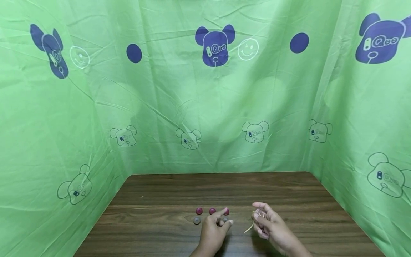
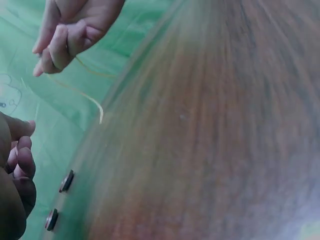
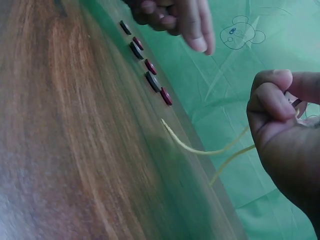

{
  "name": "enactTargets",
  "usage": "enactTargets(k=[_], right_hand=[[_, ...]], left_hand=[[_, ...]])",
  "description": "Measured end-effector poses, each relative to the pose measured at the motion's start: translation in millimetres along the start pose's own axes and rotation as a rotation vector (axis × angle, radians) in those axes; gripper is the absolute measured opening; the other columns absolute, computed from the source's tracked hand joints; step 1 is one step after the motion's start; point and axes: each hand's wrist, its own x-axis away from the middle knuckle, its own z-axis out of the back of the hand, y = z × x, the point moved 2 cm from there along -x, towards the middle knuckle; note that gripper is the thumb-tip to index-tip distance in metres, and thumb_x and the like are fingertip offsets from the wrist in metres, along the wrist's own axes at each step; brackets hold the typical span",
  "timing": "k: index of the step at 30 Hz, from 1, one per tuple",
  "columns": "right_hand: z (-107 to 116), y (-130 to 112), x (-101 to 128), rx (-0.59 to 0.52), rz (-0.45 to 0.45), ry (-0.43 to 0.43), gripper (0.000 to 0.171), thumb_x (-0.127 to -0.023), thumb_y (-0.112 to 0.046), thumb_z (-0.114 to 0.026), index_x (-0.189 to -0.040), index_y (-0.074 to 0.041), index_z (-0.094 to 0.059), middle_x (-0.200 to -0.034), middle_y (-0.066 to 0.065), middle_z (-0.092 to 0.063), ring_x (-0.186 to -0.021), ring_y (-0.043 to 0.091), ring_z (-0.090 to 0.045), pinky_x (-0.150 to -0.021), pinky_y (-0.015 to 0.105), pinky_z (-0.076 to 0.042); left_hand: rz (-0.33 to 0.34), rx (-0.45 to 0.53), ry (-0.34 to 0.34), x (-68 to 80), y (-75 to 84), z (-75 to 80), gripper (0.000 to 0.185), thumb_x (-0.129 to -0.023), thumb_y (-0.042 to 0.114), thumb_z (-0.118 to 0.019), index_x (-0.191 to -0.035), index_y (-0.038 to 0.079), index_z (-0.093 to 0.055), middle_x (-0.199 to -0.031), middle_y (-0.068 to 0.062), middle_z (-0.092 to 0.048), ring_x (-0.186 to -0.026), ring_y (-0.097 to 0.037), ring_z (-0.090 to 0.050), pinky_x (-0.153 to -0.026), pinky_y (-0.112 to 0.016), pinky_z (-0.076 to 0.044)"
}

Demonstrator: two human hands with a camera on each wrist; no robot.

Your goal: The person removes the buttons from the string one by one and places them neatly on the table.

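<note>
Three red buttons (image 1: pixel 212 211) lie in a row on the brown wooden table (image 1: pixel 160 200), with grey buttons (image 1: pixel 197 220) in a second row just in front. My left hand (image 1: pixel 227 216) hovers over the right end of the rows, index finger stretched towards the last red button (image 1: pixel 226 211), holding nothing. To its right my right hand (image 1: pixel 258 211) pinches a pale yellow thread (image 1: pixel 248 228), whose loose ends hang to the table. The right wrist view shows the thread (image 3: pixel 200 150), the pinching fingers (image 3: pixel 272 100) and the buttons (image 3: pixel 166 96) edge-on.
Green cloth printed with blue bears (image 1: pixel 215 44) walls in the table at the back and both sides. The far half of the table is bare wood. In the left wrist view two buttons (image 2: pixel 66 181) lie near my left hand (image 2: pixel 17 170).
</note>
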Motion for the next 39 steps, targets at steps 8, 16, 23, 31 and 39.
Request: enactTargets(k=[8,16,23,31,39], right_hand=[[-2.9,0.9,-0.4,-0.003,0.033,0.023,0.015,-0.116,-0.012,-0.049,-0.128,-0.005,-0.043,-0.096,-0.008,-0.062,-0.07,0.001,-0.055,-0.057,0.015,-0.04],[-3.0,-0.4,-0.3,0.018,0.038,0.086,0.02,-0.112,-0.008,-0.058,-0.131,-0.008,-0.063,-0.104,-0.001,-0.077,-0.067,-0.001,-0.06,-0.054,0.013,-0.043],[-7.1,2.5,-2.6,0.001,0.039,0.087,0.016,-0.11,-0.006,-0.059,-0.125,-0.003,-0.058,-0.113,0.004,-0.083,-0.057,-0.003,-0.057,-0.046,0.014,-0.044],[-11.9,7.4,-3.6,0.026,-0.007,0.064,0.017,-0.112,-0.012,-0.058,-0.12,0.002,-0.062,-0.112,0.004,-0.084,-0.059,-0.002,-0.06,-0.049,0.014,-0.048],[-13.5,9.0,-3.8,0.012,0.022,0.026,0.014,-0.111,-0.008,-0.06,-0.12,0.002,-0.063,-0.096,-0.002,-0.073,-0.076,0.004,-0.066,-0.058,0.016,-0.054]], left_hand=[[-0.003,0.078,-0.089,3.9,7.4,1.0,0.044,-0.092,0.009,-0.086,-0.135,0.006,-0.076,-0.071,0.008,-0.057,-0.062,0.005,-0.047,-0.058,-0.012,-0.043],[-0.046,0.109,-0.095,5.7,10.2,3.7,0.044,-0.092,0.011,-0.086,-0.135,0.007,-0.076,-0.075,0.002,-0.063,-0.063,0.005,-0.047,-0.059,-0.012,-0.043],[-0.17,0.128,-0.207,2.8,13.1,4.4,0.052,-0.096,0.017,-0.086,-0.144,0.009,-0.07,-0.084,-0.016,-0.065,-0.064,0.008,-0.046,-0.06,-0.01,-0.045],[-0.335,0.062,-0.233,7.6,11.3,3.5,0.051,-0.098,0.014,-0.083,-0.145,0.005,-0.068,-0.088,-0.019,-0.066,-0.071,0.01,-0.051,-0.065,-0.015,-0.054],[-0.529,0.052,-0.17,11.6,8.4,-1.8,0.05,-0.092,0.006,-0.086,-0.14,0.0,-0.07,-0.082,-0.015,-0.064,-0.073,0.011,-0.05,-0.06,-0.019,-0.057]])
